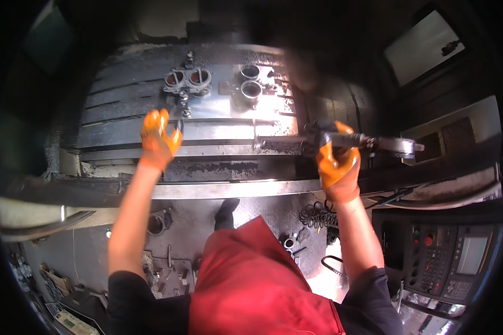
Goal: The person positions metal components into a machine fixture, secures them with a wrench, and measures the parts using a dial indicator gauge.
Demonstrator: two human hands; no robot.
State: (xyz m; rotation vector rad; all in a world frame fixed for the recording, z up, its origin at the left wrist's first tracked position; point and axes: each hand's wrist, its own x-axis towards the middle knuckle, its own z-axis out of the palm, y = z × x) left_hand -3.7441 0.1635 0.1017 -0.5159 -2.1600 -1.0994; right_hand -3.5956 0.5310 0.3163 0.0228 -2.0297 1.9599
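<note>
My right hand (339, 162), in an orange-coated glove, is closed around a dark power tool (383, 144) that looks like an air wrench. A long thin shaft (282, 140) reaches left from it over the table's front edge. My left hand (161, 137), gloved alike, is raised over the table front with fingers apart and nothing plainly in it. Just beyond it stand a bolted clamp (185, 106) and a grey metal casting with two round bores (200, 80). To the right, another pair of ring-shaped bores (251, 89) sits on a bright plate.
The slotted machine table (117, 103) lies inside a dark enclosure, with a metal sill (229, 190) before me. A control panel (450, 257) stands at lower right, near a black coiled hose (317, 215). Metal parts lie on a plate (173, 271) at lower left.
</note>
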